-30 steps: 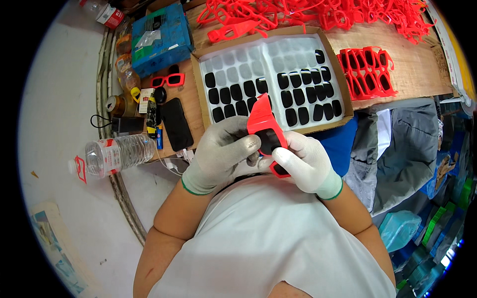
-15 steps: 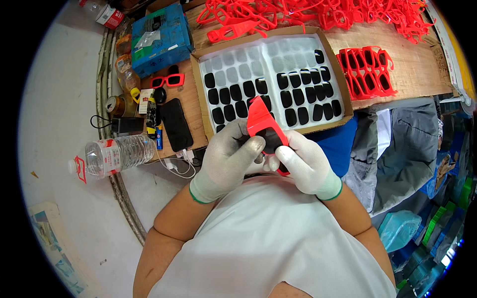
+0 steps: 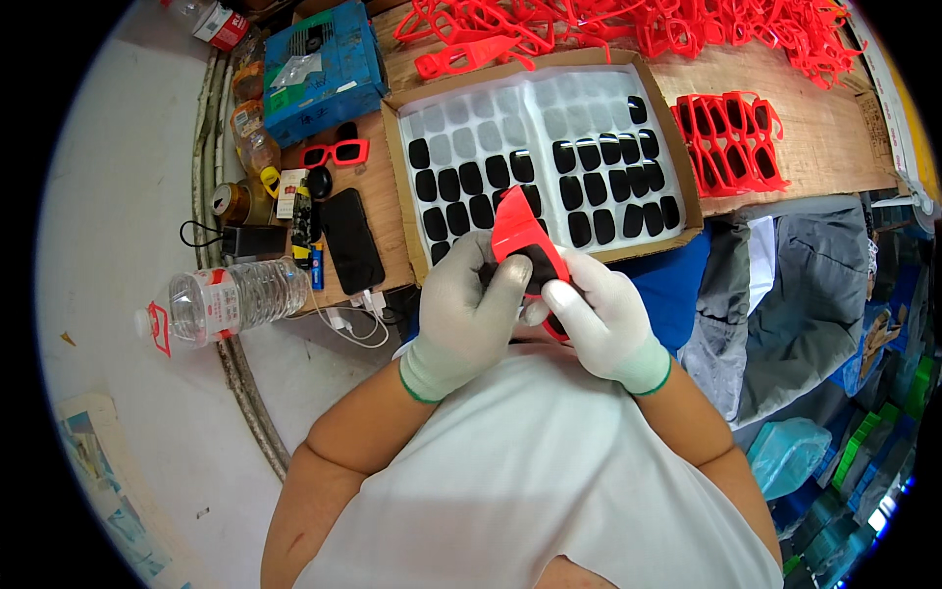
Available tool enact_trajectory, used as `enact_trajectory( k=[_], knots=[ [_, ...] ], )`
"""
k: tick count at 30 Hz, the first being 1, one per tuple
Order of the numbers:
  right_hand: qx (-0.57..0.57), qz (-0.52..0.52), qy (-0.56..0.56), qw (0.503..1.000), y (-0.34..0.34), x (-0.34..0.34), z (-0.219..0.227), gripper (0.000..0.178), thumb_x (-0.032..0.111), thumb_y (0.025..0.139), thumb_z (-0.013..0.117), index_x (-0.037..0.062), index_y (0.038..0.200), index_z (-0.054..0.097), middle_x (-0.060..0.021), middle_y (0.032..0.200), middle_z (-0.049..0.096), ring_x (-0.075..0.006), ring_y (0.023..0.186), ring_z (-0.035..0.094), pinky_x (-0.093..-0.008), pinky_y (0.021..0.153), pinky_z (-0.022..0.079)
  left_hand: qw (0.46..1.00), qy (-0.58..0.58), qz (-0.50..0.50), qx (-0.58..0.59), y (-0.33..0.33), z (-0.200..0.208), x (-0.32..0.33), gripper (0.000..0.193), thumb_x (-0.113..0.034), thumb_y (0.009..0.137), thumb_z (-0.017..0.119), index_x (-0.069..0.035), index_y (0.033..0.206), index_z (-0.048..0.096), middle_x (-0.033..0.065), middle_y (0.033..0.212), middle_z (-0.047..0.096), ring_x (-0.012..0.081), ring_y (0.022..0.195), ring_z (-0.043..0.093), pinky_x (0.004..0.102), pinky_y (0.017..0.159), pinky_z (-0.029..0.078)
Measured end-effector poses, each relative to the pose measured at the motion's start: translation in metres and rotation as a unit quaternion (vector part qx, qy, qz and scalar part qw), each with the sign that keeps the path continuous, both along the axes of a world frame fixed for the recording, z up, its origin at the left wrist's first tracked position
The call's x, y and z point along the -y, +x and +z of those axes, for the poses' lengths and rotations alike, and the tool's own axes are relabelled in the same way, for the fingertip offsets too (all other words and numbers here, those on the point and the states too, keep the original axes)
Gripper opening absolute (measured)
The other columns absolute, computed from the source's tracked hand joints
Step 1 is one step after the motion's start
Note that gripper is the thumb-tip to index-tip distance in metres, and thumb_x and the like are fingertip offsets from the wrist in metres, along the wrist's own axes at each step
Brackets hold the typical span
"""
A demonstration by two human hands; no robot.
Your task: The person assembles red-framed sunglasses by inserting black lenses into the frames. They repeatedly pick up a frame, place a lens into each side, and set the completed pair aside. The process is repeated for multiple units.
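Note:
Between my two gloved hands is a red sunglasses frame (image 3: 520,228) with a dark lens (image 3: 542,265) in it, held tilted in front of my chest. My left hand (image 3: 469,312) grips one side, its thumb pressed on the dark lens. My right hand (image 3: 610,316) closes on the other side, thumb on the lower rim. Part of the frame is hidden behind the fingers. Just beyond my hands lies a cardboard tray (image 3: 691,187) holding rows of dark lenses (image 3: 601,187) on a white liner, with several vacant pockets toward its far side.
Right of the tray stand rows of red sunglasses (image 3: 728,145); a heap of red frames (image 3: 628,25) covers the far edge. To the left are a blue box (image 3: 324,74), another pair of red sunglasses (image 3: 336,153), a phone (image 3: 353,241) and a large water bottle (image 3: 235,299).
My left hand has shifted slightly right, and its thumb has moved up from the rim onto the lens. The right hand still grips the frame in nearly the same place.

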State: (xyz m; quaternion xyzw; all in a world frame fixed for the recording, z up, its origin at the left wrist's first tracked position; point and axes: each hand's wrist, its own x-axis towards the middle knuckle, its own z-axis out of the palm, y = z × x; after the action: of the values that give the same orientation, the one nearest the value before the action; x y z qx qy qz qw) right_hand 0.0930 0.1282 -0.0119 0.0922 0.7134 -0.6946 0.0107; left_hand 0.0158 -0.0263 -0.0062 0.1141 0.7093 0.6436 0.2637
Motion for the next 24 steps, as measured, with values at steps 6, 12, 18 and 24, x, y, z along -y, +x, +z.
enact_trajectory(
  k=[6,12,18,24],
  knots=[
    [-0.004,0.089,0.007,0.996,0.006,-0.017,-0.003,0.026,0.010,0.099,0.050,-0.0004,0.120,0.062,-0.0104,0.082,0.068,-0.0181,0.071,0.063,-0.0306,0.071,0.051,0.994,0.057,-0.019,0.094,-0.004,0.010,0.006,0.019,-0.012,0.098,0.056,0.005,0.106,0.060,0.0049,0.090,0.065,0.0046,0.076,0.055,0.0227,0.068,0.049],
    [0.007,0.067,0.010,0.998,0.004,-0.010,-0.004,0.022,0.012,0.100,0.050,0.0004,0.114,0.063,-0.0090,0.081,0.069,-0.0201,0.067,0.062,-0.0306,0.068,0.050,0.993,0.013,0.037,0.108,0.003,0.014,-0.004,0.019,-0.012,0.098,0.058,0.005,0.105,0.061,0.0045,0.089,0.065,0.0043,0.075,0.054,0.0225,0.066,0.047],
    [0.052,0.077,0.016,0.996,0.001,-0.009,0.001,0.021,0.012,0.101,0.048,0.0000,0.111,0.062,-0.0078,0.077,0.067,-0.0190,0.067,0.062,-0.0296,0.069,0.050,0.996,0.009,0.039,0.079,0.002,0.013,-0.001,0.018,-0.013,0.097,0.058,0.004,0.104,0.061,0.0036,0.086,0.064,0.0038,0.070,0.051,0.0221,0.063,0.045],
    [0.030,0.085,-0.069,0.994,0.005,-0.006,0.007,0.023,0.012,0.103,0.046,-0.0011,0.112,0.063,-0.0052,0.075,0.066,-0.0138,0.068,0.062,-0.0285,0.070,0.051,0.992,0.055,-0.014,0.110,-0.003,0.009,0.013,0.017,-0.010,0.098,0.059,0.004,0.107,0.063,0.0069,0.095,0.066,0.0079,0.080,0.060,0.0258,0.069,0.050]
  ],
)
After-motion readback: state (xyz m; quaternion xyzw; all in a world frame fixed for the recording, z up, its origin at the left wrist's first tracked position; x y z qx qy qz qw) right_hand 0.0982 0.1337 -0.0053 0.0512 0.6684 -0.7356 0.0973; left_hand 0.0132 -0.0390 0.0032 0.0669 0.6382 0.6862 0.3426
